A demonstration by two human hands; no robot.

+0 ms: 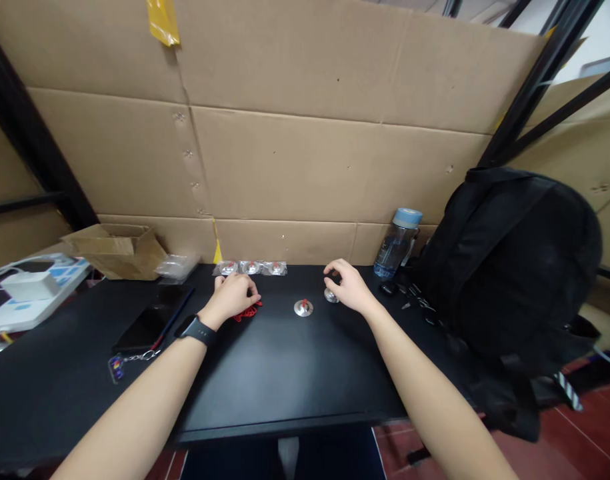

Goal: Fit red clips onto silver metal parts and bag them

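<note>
My left hand point(233, 297), wearing a black watch, is closed with its fingertips down at a small tangle of red cord point(247, 312) on the black table. My right hand point(349, 285) has its thumb and fingers curved apart above a small silver finger cymbal point(329, 295), which the hand partly covers. Between the hands lies another finger cymbal point(303, 309), domed side up, with a bit of red cord at its centre. Behind my left hand, several like cymbals in clear plastic packets point(251, 267) lie in a row.
To the left are a phone point(152, 320) with a keychain charm, a small cardboard box point(115, 250), plastic bags point(177, 267) and a white power strip point(39, 297). On the right stand a water bottle point(397, 243), keys point(409, 293) and a black backpack point(519, 267). Cardboard walls the back.
</note>
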